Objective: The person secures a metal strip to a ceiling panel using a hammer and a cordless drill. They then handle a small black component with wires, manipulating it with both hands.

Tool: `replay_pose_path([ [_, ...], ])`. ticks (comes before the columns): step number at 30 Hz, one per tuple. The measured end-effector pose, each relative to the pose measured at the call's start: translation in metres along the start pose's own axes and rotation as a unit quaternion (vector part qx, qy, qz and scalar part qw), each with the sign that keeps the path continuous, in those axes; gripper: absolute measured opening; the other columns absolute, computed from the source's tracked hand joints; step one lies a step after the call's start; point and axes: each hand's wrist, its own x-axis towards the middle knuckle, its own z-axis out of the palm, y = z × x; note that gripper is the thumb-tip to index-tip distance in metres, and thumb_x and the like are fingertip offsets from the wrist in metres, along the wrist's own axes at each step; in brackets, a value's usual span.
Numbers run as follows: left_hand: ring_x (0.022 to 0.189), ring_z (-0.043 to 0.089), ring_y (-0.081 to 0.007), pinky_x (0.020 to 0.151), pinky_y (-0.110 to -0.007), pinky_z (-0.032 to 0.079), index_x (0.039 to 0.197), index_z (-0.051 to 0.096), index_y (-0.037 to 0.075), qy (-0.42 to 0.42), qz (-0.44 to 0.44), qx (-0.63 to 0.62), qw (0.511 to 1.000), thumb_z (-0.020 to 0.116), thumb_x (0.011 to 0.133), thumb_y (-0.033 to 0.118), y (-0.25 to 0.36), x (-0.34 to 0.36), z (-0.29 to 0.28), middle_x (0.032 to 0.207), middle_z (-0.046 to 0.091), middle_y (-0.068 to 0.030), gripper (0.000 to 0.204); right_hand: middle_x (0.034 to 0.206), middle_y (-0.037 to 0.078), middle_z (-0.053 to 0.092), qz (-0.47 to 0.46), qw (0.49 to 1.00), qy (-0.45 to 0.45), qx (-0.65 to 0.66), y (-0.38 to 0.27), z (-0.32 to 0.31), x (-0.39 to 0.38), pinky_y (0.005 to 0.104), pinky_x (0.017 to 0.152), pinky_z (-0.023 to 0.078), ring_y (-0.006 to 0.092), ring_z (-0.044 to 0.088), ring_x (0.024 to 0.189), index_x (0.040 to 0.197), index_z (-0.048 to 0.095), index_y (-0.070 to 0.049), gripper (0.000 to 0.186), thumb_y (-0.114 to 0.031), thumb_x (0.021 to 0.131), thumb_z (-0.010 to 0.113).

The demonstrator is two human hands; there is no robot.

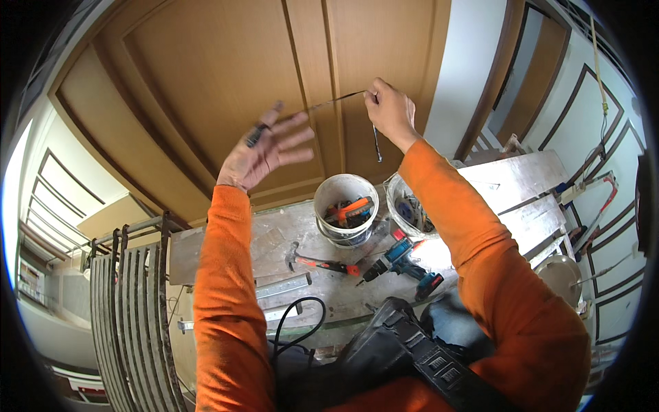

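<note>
My right hand (391, 110) is raised in front of the brown wooden panel, its fingers closed in a pinch on a thin dark cord (343, 97). One length of the cord runs left toward my left hand (264, 147); a short end with a small metallic tip hangs below the right hand. My left hand is open, its fingers spread and slightly blurred. A small black piece (256, 135) lies against it near the thumb; whether it is gripped or joined to the cord, I cannot make out.
Below the hands, a dusty plank platform (274, 237) holds a white bucket of tools (345, 180), a second bucket (401, 202), a hammer (322, 264), a cordless drill (401, 264) and metal strips (283, 285). A metal rack (130, 295) stands left. Black bag (391, 329) at my lap.
</note>
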Motion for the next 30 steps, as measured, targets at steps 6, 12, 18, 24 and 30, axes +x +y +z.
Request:
replay_pose_path([
  [6,0.112,0.068,-0.0276,0.088,-0.043,0.055,0.148,0.050,0.011,0.031,-0.238,0.687,0.686,0.065,0.088,0.016,-0.060,0.027,0.011,0.118,0.072,-0.0178,0.062,0.080,0.008,0.070,0.082,0.993,0.080,0.019,0.010,-0.020,0.030,0.0459,0.068,0.052,0.0334,0.068,0.076,0.089,0.062,-0.011,0.016,-0.027,0.091,0.067],
  [12,0.111,0.066,-0.0344,0.095,-0.051,0.051,0.125,0.062,0.009,0.493,-0.049,0.134,0.858,0.039,0.103,0.029,-0.052,0.014,-0.077,0.120,0.071,-0.0129,0.038,0.083,0.008,0.072,0.096,0.981,0.156,0.057,0.001,-0.027,0.036,0.0451,0.073,0.053,0.0323,0.069,0.080,0.092,0.064,-0.013,0.012,-0.026,0.091,0.065],
  [18,0.140,0.043,-0.0342,0.113,-0.059,0.040,0.148,0.038,0.013,0.383,0.228,0.014,0.895,0.041,0.105,0.050,-0.011,-0.038,-0.089,0.150,0.048,-0.0184,0.057,0.091,0.008,0.073,0.123,0.985,0.009,0.124,0.032,-0.048,0.040,0.0394,0.068,0.053,0.0225,0.068,0.074,0.099,0.067,-0.007,0.016,-0.021,0.091,0.066],
  [24,0.127,0.057,-0.0319,0.108,-0.047,0.048,0.151,0.037,0.001,0.242,0.128,0.101,0.957,0.050,0.103,0.052,0.023,-0.012,-0.038,0.146,0.052,-0.0201,0.071,0.086,0.004,0.068,0.032,0.887,-0.242,0.391,-0.028,-0.032,0.034,0.0268,0.063,0.050,0.0112,0.060,0.071,0.098,0.068,-0.001,0.017,-0.017,0.095,0.064],
  [30,0.117,0.064,-0.0255,0.104,-0.041,0.052,0.144,0.048,-0.002,0.100,0.016,0.126,0.987,0.051,0.102,0.051,0.012,-0.009,0.026,0.136,0.061,-0.0169,0.068,0.089,0.005,0.071,0.051,0.849,-0.290,0.439,-0.062,-0.025,0.024,0.0245,0.067,0.056,0.0143,0.068,0.075,0.104,0.069,0.002,0.017,-0.012,0.096,0.063],
])
